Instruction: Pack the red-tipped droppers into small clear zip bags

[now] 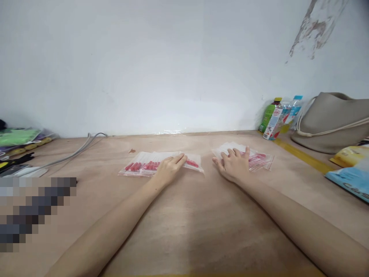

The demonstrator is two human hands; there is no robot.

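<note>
Clear plastic bags [138, 166] with small red or pink pieces inside lie overlapped in a row, left of centre. My left hand [170, 167] rests across the right part of this row, its fingers stretched out and pointing right. A second, fanned pile of similar bags [261, 161] lies to the right. My right hand [235, 163] is flat on that pile with fingers spread, covering much of its left side. The exact kind of the red pieces is too small to make out.
Bottles [272, 117] and a grey bag with a cord [331, 123] stand by the wall at right, near yellow and blue packets [350, 181]. A grey cable [77, 152] crosses the wooden table [173, 231] at left, beside several packages [21, 140].
</note>
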